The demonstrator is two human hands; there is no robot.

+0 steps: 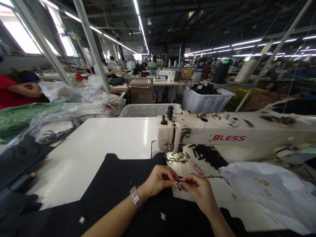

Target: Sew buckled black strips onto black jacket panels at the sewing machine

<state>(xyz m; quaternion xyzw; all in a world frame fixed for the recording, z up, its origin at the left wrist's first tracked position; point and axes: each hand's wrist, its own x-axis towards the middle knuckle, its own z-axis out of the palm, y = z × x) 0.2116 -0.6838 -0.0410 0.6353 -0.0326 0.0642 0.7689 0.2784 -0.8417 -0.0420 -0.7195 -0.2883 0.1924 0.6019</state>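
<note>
My left hand [160,180] and my right hand [198,191] meet above the sewing table, their fingertips pinching a small metal fitting [178,185] with a thin dark strip attached. Its exact shape is partly hidden by my fingers. Under my left forearm lies a black fabric panel [118,187]. Just beyond my hands are pink-handled thread snips [194,164] and a heap of narrow black fabric strips [209,156]. The presser foot of the white BLESS sewing machine [177,138] stands above them. A metal link watch [135,197] circles my left wrist.
A crumpled white plastic bag [266,194] lies on the table at right. Plastic-wrapped bundles [74,105] are heaped at left, beside a person in a red sleeve [22,90]. Behind the machine stand a white tub of black pieces [206,98] and a translucent bin [148,110].
</note>
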